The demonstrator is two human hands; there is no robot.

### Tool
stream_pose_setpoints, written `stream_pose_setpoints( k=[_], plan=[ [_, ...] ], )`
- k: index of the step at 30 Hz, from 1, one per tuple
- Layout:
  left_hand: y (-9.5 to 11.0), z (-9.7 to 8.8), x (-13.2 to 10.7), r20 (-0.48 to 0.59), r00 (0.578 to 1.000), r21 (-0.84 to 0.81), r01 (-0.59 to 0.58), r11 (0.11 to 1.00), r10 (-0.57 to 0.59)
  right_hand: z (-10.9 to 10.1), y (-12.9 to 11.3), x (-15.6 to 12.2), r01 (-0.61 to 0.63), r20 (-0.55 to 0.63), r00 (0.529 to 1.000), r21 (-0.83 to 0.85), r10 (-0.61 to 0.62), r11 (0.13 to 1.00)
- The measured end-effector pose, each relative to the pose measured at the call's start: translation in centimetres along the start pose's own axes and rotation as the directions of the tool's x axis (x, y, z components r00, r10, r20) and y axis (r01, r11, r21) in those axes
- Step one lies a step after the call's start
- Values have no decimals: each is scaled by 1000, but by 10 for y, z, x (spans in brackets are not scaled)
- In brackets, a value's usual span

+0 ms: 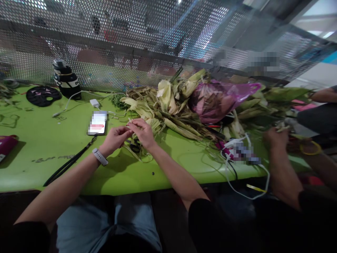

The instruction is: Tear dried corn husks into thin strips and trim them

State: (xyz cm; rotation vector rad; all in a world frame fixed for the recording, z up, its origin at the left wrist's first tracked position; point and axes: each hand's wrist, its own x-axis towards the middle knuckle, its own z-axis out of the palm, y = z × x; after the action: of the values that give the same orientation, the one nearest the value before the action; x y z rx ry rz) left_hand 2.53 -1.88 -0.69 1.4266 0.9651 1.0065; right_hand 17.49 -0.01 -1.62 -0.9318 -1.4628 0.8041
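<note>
My left hand [118, 137], with a white band on its wrist, is closed, thumb and fingers pinched together. My right hand [143, 133] meets it fingertip to fingertip, also pinching. A small pale strip of corn husk [129, 120] shows at the fingertips, partly hidden by them. Under the hands lie thin husk strips [142, 156] and a dark looped item [135, 147], half covered, perhaps scissors. Just beyond my right hand is a heap of dried corn husks [181, 126]. A lit phone [97, 123] with a black strap rests left of my hands.
A pink plastic bag [210, 103] sits among the husks. At the back left stand a black bottle [67, 80] and a dark round mat [43, 96]. White cables [228, 175] hang over the front edge at right, near another person's hands [276, 138]. A perforated metal screen [118, 45] rises behind.
</note>
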Motion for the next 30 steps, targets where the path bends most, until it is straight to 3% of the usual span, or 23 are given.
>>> stream_pose_setpoints(
  k=[6, 13, 15, 19, 25, 30],
  plan=[
    [-5, -6, 3, 179, 981, -62, 87, 994, -75, -3, 6, 4, -172, 46, 985, 183, 166, 968],
    [-7, -9, 5, 248, 962, 22, 116, 993, -117, -3, 1, 4, -117, -23, 992, 178, 123, 977],
    [-8, -9, 6, 236, 963, 13, 133, 991, -132, -5, -2, 5, -188, 37, 982, 170, 185, 967],
    [-9, -9, 7, 138, 982, -97, 143, 985, -129, -12, -6, 8, -373, 205, 914, 76, 351, 925],
    [-8, -6, 6, 111, 985, -178, 154, 972, -135, -16, 3, 9, -247, 218, 942, -74, 257, 966],
    [-9, -6, 8, 127, 982, -301, 175, 937, -143, -19, 1, 10, -186, 104, 975, -115, 198, 976]
  ],
)
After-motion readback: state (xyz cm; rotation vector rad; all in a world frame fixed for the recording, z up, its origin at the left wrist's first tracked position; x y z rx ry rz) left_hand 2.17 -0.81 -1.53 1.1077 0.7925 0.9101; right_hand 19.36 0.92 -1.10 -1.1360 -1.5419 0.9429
